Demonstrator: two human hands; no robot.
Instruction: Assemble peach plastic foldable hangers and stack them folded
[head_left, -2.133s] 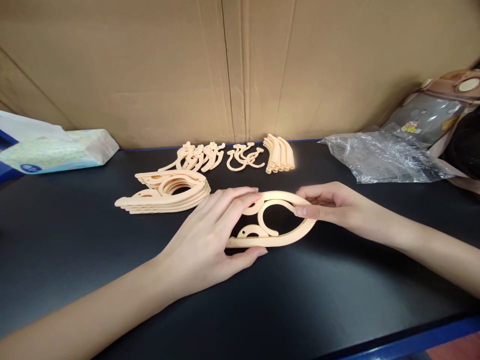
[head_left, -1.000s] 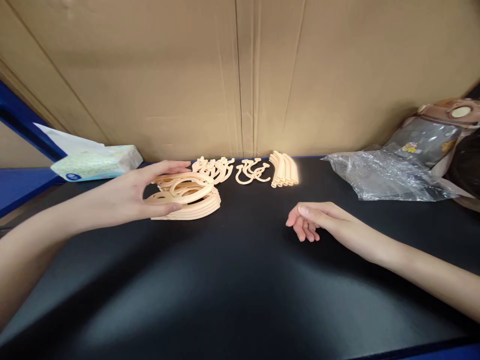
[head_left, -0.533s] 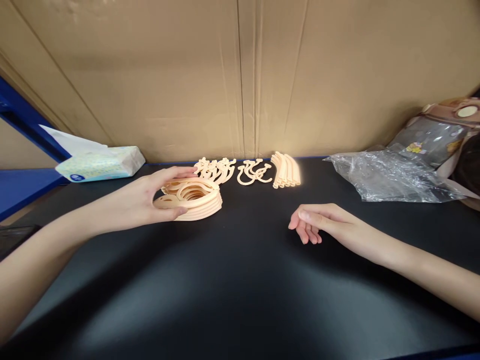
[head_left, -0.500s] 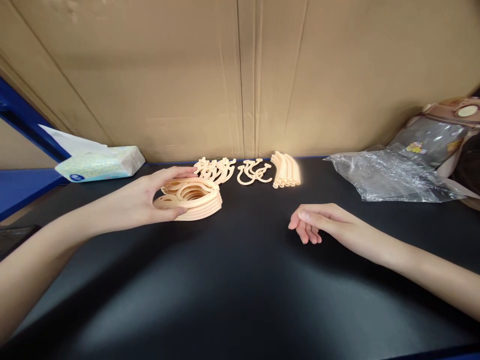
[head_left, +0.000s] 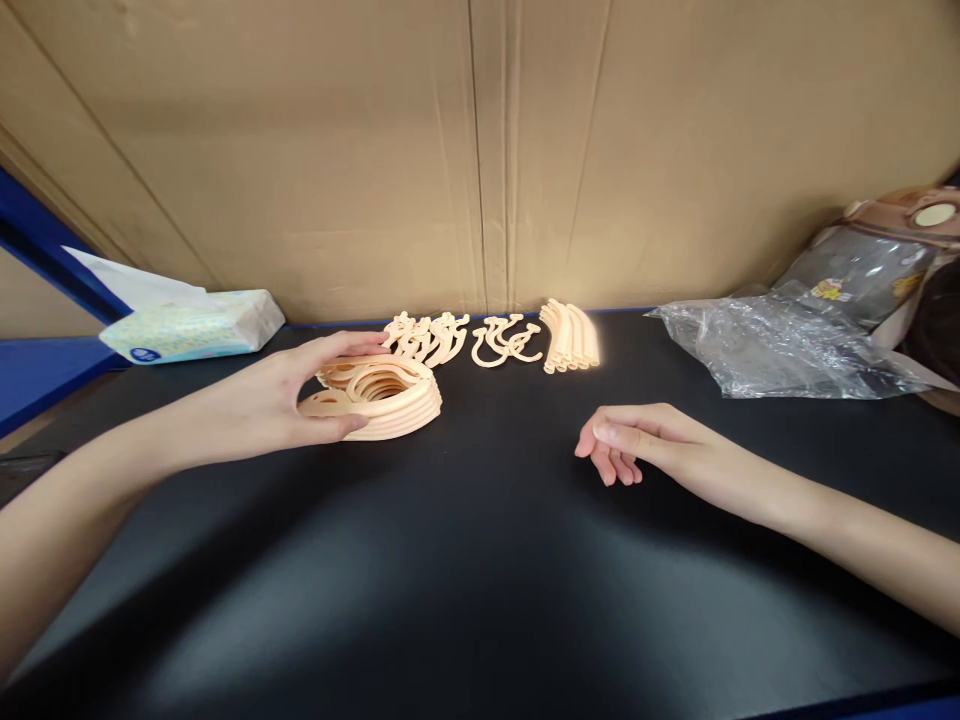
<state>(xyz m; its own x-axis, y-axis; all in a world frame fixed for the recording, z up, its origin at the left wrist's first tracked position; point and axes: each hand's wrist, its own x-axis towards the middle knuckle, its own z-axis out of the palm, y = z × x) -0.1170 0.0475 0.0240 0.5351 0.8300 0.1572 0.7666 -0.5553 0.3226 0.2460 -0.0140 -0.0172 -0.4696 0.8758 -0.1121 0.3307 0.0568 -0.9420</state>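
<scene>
My left hand (head_left: 281, 393) spans a stack of cream plastic ring-like parts (head_left: 397, 410), thumb on the near side and fingers on the far side. The parts lie one on another on the black tabletop (head_left: 480, 560). To the right, my right hand (head_left: 622, 445) hovers over the table with its fingers curled and the thumb laid against the index finger. Nothing shows in it. Behind the stack lies a group of small curved cream pieces (head_left: 427, 340). Thin hook-shaped cream pieces (head_left: 506, 342) come beside them, then a bundle of bent cream tubes (head_left: 570, 337).
A tissue pack (head_left: 195, 325) with a sheet sticking out stands at the back left. Crumpled clear plastic bags (head_left: 780, 345) lie at the back right, before a transparent bag with brown trim (head_left: 855, 260). A cardboard wall (head_left: 337, 160) closes off the back.
The view has shifted very slightly. Both hands keep nearly the same pose, and the cream parts stay where they were.
</scene>
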